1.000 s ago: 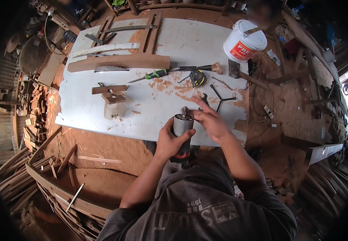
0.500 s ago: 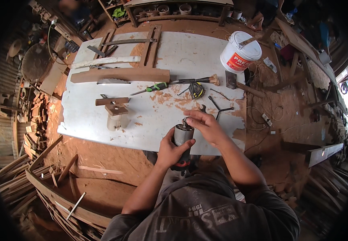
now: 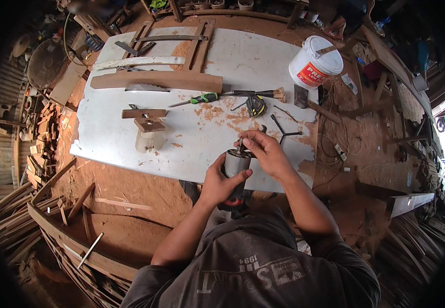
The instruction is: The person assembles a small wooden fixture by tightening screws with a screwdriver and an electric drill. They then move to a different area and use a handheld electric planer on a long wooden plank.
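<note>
My left hand (image 3: 220,180) is wrapped round the silver body of a trim router (image 3: 237,165), held upright above the table's near edge with its spindle end up. The fingers of my right hand (image 3: 264,150) close on the small dark metal spindle end at the top; they partly cover it. Just beyond that hand, the metal head of a spanner (image 3: 263,128) shows. A black three-armed wrench (image 3: 283,133) lies to its right. Farther back are a black and yellow tape measure (image 3: 256,106) and a green-handled screwdriver (image 3: 202,98).
The worn white table (image 3: 109,128) carries wooden pieces on a translucent jar (image 3: 149,142), a long board (image 3: 155,81) and a slotted wooden frame (image 3: 201,46). A white bucket (image 3: 317,64) and a hammer (image 3: 300,96) stand at the right. Timber strips (image 3: 78,256) fill the lower left.
The view has shifted slightly, so the table appears higher. My right fingers have moved a little over the router's spindle end; my left hand keeps its hold.
</note>
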`<state>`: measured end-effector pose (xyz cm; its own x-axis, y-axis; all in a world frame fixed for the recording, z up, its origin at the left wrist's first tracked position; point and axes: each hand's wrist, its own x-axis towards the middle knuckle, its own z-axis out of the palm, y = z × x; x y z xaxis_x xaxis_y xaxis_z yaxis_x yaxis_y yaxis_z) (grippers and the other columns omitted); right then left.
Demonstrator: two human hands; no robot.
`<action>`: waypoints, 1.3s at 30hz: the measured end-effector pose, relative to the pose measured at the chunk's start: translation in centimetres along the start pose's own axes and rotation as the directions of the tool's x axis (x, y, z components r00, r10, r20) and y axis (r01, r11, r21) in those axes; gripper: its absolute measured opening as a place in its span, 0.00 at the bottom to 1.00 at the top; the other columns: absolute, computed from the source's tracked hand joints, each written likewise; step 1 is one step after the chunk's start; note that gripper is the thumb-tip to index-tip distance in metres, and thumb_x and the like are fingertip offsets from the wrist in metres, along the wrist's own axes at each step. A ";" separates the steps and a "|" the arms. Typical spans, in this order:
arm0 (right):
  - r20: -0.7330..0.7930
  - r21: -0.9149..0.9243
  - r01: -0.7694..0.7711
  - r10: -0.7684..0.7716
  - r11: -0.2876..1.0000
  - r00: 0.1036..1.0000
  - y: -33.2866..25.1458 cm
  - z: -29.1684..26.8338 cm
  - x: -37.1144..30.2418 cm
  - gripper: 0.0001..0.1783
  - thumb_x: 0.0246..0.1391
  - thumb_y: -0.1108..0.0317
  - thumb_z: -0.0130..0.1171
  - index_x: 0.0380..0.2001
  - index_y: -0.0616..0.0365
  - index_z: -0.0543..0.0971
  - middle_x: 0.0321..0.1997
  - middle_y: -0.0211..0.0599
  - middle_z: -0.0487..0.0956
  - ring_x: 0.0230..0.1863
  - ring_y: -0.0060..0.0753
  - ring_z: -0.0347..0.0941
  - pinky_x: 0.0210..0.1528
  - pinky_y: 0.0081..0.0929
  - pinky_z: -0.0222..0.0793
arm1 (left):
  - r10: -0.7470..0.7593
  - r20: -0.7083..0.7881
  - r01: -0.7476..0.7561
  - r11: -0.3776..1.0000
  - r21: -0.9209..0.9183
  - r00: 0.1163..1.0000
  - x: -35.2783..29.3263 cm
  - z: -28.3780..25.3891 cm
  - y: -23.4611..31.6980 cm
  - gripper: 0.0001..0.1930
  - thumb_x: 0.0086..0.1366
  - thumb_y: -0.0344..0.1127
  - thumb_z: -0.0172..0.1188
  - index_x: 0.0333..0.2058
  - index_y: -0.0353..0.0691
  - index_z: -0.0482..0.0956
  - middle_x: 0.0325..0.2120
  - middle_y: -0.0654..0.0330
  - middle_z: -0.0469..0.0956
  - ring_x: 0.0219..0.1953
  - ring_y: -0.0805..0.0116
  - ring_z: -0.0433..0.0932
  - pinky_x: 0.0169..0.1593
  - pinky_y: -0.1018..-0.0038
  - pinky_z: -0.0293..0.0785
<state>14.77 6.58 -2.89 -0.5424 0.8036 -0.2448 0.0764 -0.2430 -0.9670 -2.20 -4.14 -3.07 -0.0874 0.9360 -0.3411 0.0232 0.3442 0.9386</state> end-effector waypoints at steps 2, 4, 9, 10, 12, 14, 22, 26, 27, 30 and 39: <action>0.032 0.196 -0.057 0.052 0.979 0.998 0.1 0.1 -0.3 0.18 0.75 0.69 0.57 0.64 0.57 0.76 0.53 0.37 0.85 0.57 0.26 0.79 0.62 0.28 0.74 | -0.002 -0.001 0.002 1.000 -0.012 1.000 0.0 -0.1 -0.2 0.36 0.58 0.45 0.80 0.59 0.27 0.78 0.44 0.50 0.86 0.45 0.67 0.84 0.53 0.68 0.80; 0.066 0.307 -0.098 0.081 0.947 0.995 0.3 0.1 -0.6 0.21 0.73 0.71 0.59 0.67 0.55 0.75 0.54 0.37 0.85 0.58 0.27 0.79 0.63 0.28 0.73 | -0.004 0.002 0.004 1.000 -0.023 1.000 -0.1 -0.2 -0.3 0.36 0.58 0.45 0.80 0.58 0.28 0.78 0.44 0.51 0.86 0.45 0.67 0.83 0.53 0.68 0.80; 0.113 0.307 -0.146 0.116 0.941 0.987 1.6 -0.6 -0.4 0.27 0.67 0.75 0.64 0.68 0.53 0.74 0.54 0.35 0.84 0.58 0.26 0.79 0.66 0.28 0.72 | -0.014 0.014 0.013 0.999 0.038 1.000 -0.5 -0.2 0.4 0.35 0.58 0.44 0.80 0.58 0.28 0.78 0.44 0.52 0.86 0.46 0.68 0.83 0.53 0.68 0.80; 0.123 0.305 -0.152 0.119 0.940 0.985 1.9 -0.6 -0.3 0.27 0.67 0.75 0.65 0.68 0.53 0.75 0.53 0.34 0.85 0.57 0.25 0.79 0.65 0.28 0.72 | -0.001 0.020 0.000 0.999 0.046 1.000 -0.4 -0.1 0.7 0.35 0.58 0.44 0.80 0.58 0.28 0.78 0.44 0.52 0.86 0.46 0.69 0.83 0.53 0.68 0.80; 0.122 0.274 -0.134 0.104 0.952 0.987 2.3 -0.4 -0.3 0.27 0.66 0.76 0.66 0.67 0.53 0.76 0.52 0.32 0.85 0.56 0.23 0.79 0.64 0.27 0.73 | 0.034 0.028 -0.034 0.999 0.003 0.999 -0.1 -0.2 -0.9 0.35 0.58 0.43 0.80 0.58 0.28 0.78 0.44 0.52 0.86 0.46 0.68 0.83 0.53 0.68 0.80; 0.147 0.300 -0.135 0.094 0.944 0.985 3.1 -0.5 0.2 0.26 0.65 0.75 0.67 0.65 0.55 0.77 0.50 0.29 0.85 0.54 0.21 0.79 0.62 0.26 0.73 | 0.078 0.037 -0.079 0.997 0.020 0.996 0.2 -0.3 -1.6 0.35 0.58 0.43 0.80 0.58 0.28 0.78 0.45 0.51 0.86 0.47 0.67 0.83 0.54 0.67 0.80; 0.104 0.274 -0.127 0.102 0.953 0.989 4.6 -1.4 0.2 0.24 0.62 0.66 0.73 0.60 0.56 0.81 0.50 0.29 0.84 0.54 0.22 0.77 0.59 0.26 0.72 | 0.136 0.067 -0.151 0.936 0.318 0.988 1.1 -0.1 -0.6 0.38 0.56 0.43 0.81 0.60 0.29 0.76 0.43 0.47 0.86 0.45 0.62 0.86 0.49 0.65 0.82; 0.083 0.365 -0.103 0.077 0.925 0.994 5.0 -0.9 -0.3 0.25 0.62 0.63 0.74 0.60 0.56 0.81 0.51 0.31 0.83 0.56 0.24 0.76 0.61 0.28 0.69 | 0.107 0.013 -0.106 0.953 0.283 0.994 0.7 0.3 0.9 0.45 0.54 0.42 0.82 0.65 0.31 0.70 0.46 0.44 0.85 0.46 0.59 0.86 0.50 0.63 0.83; 0.077 0.386 -0.094 0.069 0.918 0.995 5.4 -0.8 -0.3 0.25 0.62 0.63 0.73 0.60 0.56 0.81 0.52 0.31 0.83 0.56 0.24 0.76 0.61 0.28 0.69 | 0.112 0.031 -0.116 0.948 0.297 0.993 1.0 0.3 0.8 0.45 0.53 0.43 0.83 0.66 0.34 0.70 0.45 0.43 0.85 0.46 0.56 0.87 0.50 0.62 0.83; -0.010 0.367 -0.047 0.054 0.929 0.998 8.0 -0.5 0.0 0.25 0.64 0.65 0.72 0.62 0.56 0.80 0.52 0.29 0.83 0.56 0.22 0.75 0.61 0.27 0.69 | 0.131 0.062 -0.144 0.920 0.365 0.989 1.4 -0.2 -0.2 0.46 0.53 0.44 0.83 0.68 0.42 0.69 0.42 0.42 0.85 0.44 0.50 0.88 0.50 0.60 0.82; -0.482 -0.153 -0.047 -0.033 0.987 0.876 12.7 -9.6 -3.4 0.20 0.67 0.65 0.66 0.60 0.56 0.81 0.48 0.37 0.85 0.49 0.34 0.81 0.51 0.32 0.80 | 0.089 0.148 -0.141 0.910 0.390 0.985 1.5 -2.6 -2.6 0.40 0.59 0.45 0.79 0.67 0.46 0.69 0.44 0.46 0.86 0.47 0.54 0.86 0.53 0.63 0.81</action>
<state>25.56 6.01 -14.99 -0.0744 0.9735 -0.2164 0.2285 -0.1946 -0.9539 -4.95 -3.80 -5.89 0.0633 0.9634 -0.2603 0.4221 0.2105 0.8818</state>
